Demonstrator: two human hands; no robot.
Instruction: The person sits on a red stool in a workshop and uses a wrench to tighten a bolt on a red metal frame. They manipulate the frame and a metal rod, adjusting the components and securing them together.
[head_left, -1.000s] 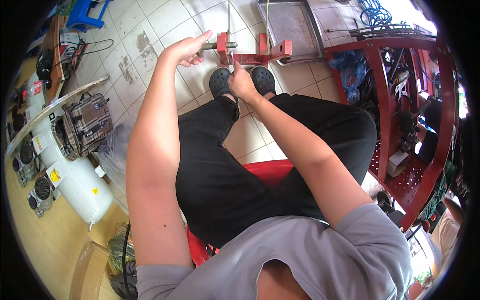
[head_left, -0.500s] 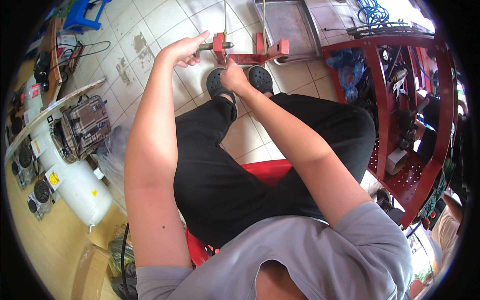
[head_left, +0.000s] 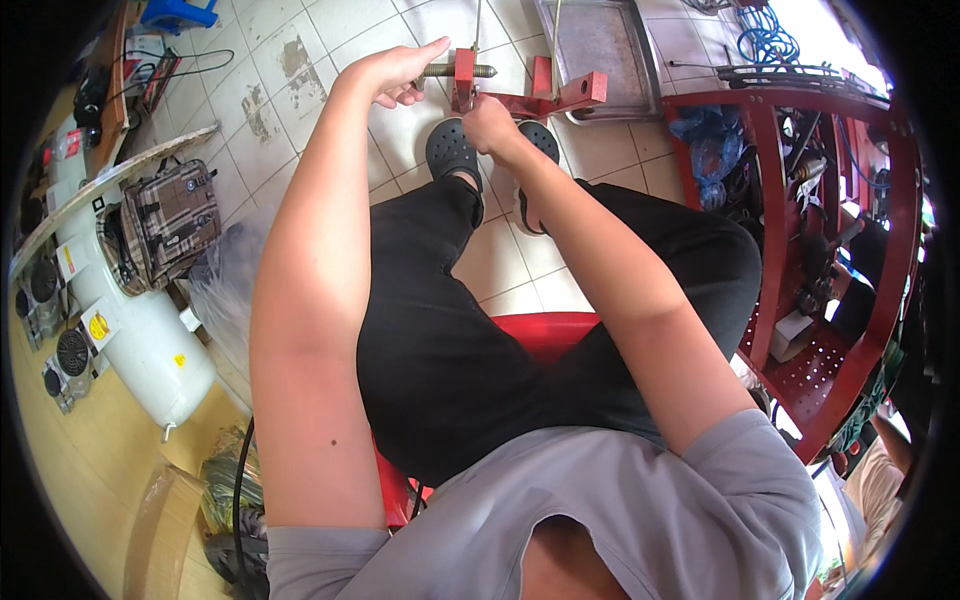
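Beyond my feet stands a red metal frame (head_left: 515, 103) with upright lugs, and a thick threaded screw (head_left: 483, 71) runs crosswise through its left lug. My left hand (head_left: 393, 75) is at the screw's left end, one digit stretched out past it and the other fingers loosely curled below, apart from one another. Just under the left lug, my right hand (head_left: 490, 125) is closed, fingers bunched against the frame. A small metallic bit shows at its fingertips, but what it grips is hidden. Two thin rods or cords rise from the frame toward the top edge.
A grey metal tray (head_left: 600, 60) lies on the tiles behind the frame. To the right stands a red rack (head_left: 765, 200) with tools and blue plastic. A white tank (head_left: 150, 350) and a plaid bag (head_left: 175, 225) are at left. Dark clogs (head_left: 453, 150) flank my right hand.
The whole view has shifted slightly, so the frame and both hands appear farther right and higher. My hands keep nearly the same places on the screw and frame.
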